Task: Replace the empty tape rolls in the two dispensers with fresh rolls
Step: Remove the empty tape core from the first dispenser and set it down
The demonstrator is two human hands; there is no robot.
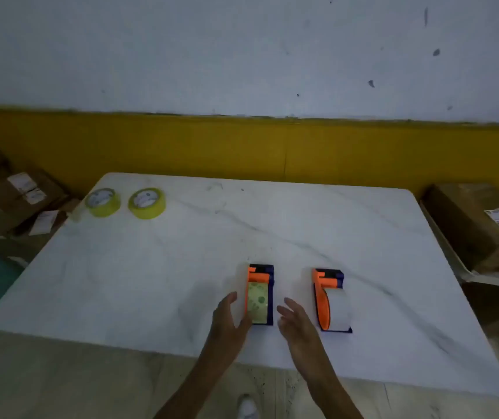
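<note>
Dispensers sit side by side near the tabletop (181, 267) edge: one (260, 294) between a person's spread, empty left hand (229, 317) and right hand (295, 323), the other (331, 300) just beyond the right hand. Two fresh yellow rolls (103, 202) (147, 203) lie far past the left hand. Risk, by appearance: a one-sided grab on the smooth top could slide or tip the dispenser

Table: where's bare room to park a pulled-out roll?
Widest free patch: the middle of the table, between the two yellow tape rolls at the far left and the dispensers. The right side past the right dispenser and the near-left corner are bare too. Crowded: around the left dispenser, flanked by the left hand and right hand.
</note>
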